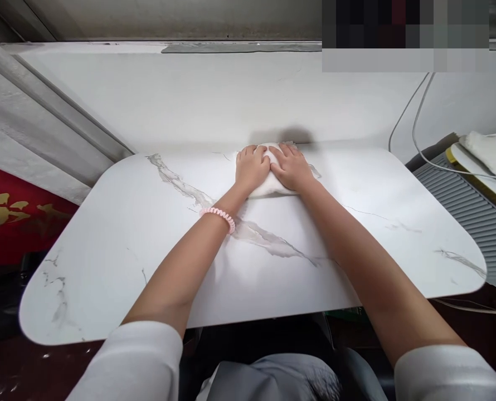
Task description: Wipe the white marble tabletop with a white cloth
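A folded white cloth (268,186) lies on the white marble-patterned table (156,234), close to its far edge. My left hand (252,167) rests palm down over the cloth's left part, fingers stretched forward. Over its right part lies my right hand (292,168), also palm down with the fingers extended. Both thumbs point inward and come near each other at the middle of the cloth. The hands cover much of the cloth, so its full shape is hidden. A pink coil band (218,214) circles my left wrist.
Behind the table stands a pale wall (210,100). At the right, a grey ribbed unit (465,206) stands beside the table, with a white fluffy cloth (492,153) near it. Cables (417,122) hang down there. Red fabric with gold marks (18,214) is at the left.
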Motion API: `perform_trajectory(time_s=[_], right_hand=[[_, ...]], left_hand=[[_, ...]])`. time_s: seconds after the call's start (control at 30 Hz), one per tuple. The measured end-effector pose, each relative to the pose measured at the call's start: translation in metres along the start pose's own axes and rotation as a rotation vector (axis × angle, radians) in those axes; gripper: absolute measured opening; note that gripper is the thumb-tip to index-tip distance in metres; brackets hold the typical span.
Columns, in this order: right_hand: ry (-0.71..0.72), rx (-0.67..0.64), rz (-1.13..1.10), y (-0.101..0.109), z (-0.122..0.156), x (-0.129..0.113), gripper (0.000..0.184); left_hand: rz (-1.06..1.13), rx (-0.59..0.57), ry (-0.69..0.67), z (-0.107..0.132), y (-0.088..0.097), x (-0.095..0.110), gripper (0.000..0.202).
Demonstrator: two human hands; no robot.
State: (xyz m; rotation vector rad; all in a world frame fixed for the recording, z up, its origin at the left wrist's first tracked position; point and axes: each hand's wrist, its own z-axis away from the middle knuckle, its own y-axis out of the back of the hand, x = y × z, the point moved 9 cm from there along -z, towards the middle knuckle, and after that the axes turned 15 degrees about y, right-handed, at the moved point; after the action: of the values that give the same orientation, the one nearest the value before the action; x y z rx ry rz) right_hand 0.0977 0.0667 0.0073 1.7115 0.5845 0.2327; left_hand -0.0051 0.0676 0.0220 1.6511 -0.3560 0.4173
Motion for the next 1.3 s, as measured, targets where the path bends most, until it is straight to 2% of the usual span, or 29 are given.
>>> perform_trajectory(time_s=[0.1,0.2,0.3,0.4,0.53,0.67,0.83,0.93,1.07,1.17,1.3], right_hand=[[0.000,0.030,0.000,0.000,-0.013,0.003,0.059],[-0.002,0.017,0.025,0.000,-0.017,0.002,0.058],[-0.015,-0.017,0.046,0.000,-0.014,0.000,0.059],[-0.032,-0.040,0.035,-0.001,-0.003,-0.006,0.060],[-0.034,-0.045,0.019,0.000,0.025,-0.029,0.059],[-0.045,-0.040,-0.003,0.003,0.073,-0.066,0.059],[0.028,-0.074,-0.064,0.006,0.132,-0.114,0.062],[0.061,-0.116,-0.073,0.006,0.156,-0.135,0.065],[0.169,-0.048,-0.053,0.015,0.170,-0.166,0.064],[0.262,-0.022,-0.049,0.018,0.173,-0.188,0.064],[0.277,-0.041,-0.022,0.016,0.171,-0.199,0.064]], left_hand=[[-0.007,-0.002,-0.008,-0.017,-0.002,-0.002,0.046],[-0.034,0.001,-0.017,-0.022,-0.005,-0.002,0.047],[-0.062,0.010,-0.028,-0.018,-0.006,-0.001,0.049],[-0.090,0.009,-0.027,-0.005,-0.004,-0.002,0.050],[-0.133,-0.007,-0.024,0.032,0.004,-0.007,0.049],[-0.162,-0.041,-0.025,0.088,0.016,-0.018,0.048],[-0.195,-0.186,-0.057,0.164,0.025,-0.036,0.053],[-0.201,-0.229,-0.089,0.197,0.032,-0.043,0.057],[-0.219,-0.205,-0.081,0.222,0.044,-0.053,0.058],[-0.227,-0.167,-0.130,0.233,0.050,-0.054,0.059],[-0.259,-0.172,-0.157,0.240,0.051,-0.061,0.061]])
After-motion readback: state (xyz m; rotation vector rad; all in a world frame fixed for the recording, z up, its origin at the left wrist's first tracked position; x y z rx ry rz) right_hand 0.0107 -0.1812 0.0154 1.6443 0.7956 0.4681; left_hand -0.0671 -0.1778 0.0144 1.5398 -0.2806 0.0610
